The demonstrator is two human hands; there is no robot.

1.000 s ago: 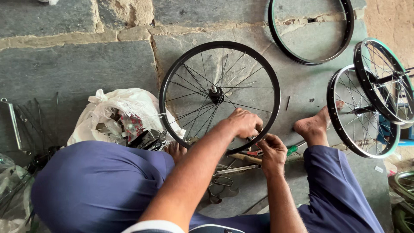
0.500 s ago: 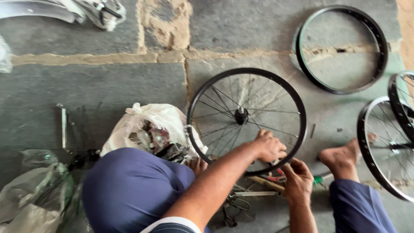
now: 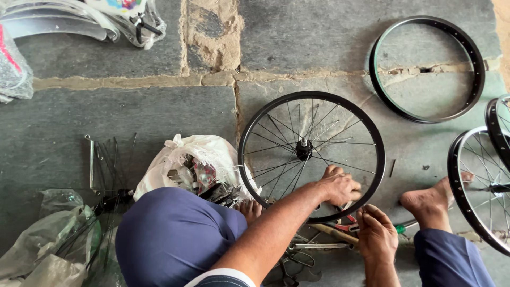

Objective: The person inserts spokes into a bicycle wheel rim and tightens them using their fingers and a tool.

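While the black spoked bicycle wheel lies flat on the grey stone floor, its near rim is pressed down by the left hand, whose fingers are curled over the rim, apparently so that the wheel is kept steady; the right hand is held just beside that rim, fingers bunched together as if pinching something small, though what is pinched cannot be told; red-handled pliers and a wooden-handled tool are laid close under the hands, within easy reach; a white plastic bag of small parts is set open just beside the wheel; a bare black rim and another spoked wheel are left well apart, by the bare foot.
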